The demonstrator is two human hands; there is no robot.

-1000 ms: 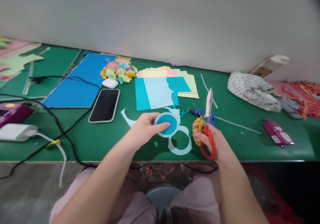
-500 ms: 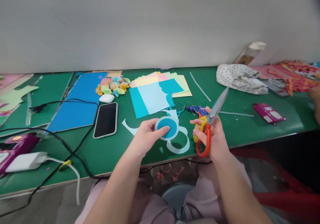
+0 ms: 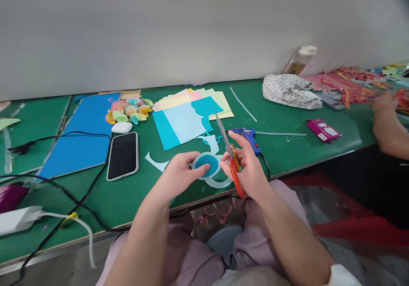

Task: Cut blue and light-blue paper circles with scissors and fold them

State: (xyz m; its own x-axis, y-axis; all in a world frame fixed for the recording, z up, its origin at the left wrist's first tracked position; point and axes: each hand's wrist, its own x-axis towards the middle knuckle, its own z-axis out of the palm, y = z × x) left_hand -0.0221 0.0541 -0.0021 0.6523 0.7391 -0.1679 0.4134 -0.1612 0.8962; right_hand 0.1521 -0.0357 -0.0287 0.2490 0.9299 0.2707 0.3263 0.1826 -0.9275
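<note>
Between the thumb and fingers of my left hand (image 3: 179, 173) are paper circles (image 3: 208, 162), a teal disc lying on a slightly larger pale blue one. My right hand (image 3: 251, 171) has its fingers around scissors (image 3: 235, 175) with red and yellow handles, the blades pointing up and away. Its fingertips come close to the right edge of the circles. Pale blue paper offcuts (image 3: 156, 163) lie on the table around the left hand. Beyond them is a stack of teal, pale blue and yellow paper sheets (image 3: 188, 124).
A blue glue gun (image 3: 247, 137) lies behind my right hand. On the left are a phone (image 3: 123, 156), a white case (image 3: 122, 127), paper flowers (image 3: 129, 110), a blue board (image 3: 79, 141) and black cables. Rightward are a purple box (image 3: 324, 130), patterned cloth (image 3: 289, 91) and another person's hand (image 3: 385, 107).
My right hand has moved left with the scissors, close to the circles, and turned the blades to point up-left. The view has shifted to the right, and another person's arm shows more.
</note>
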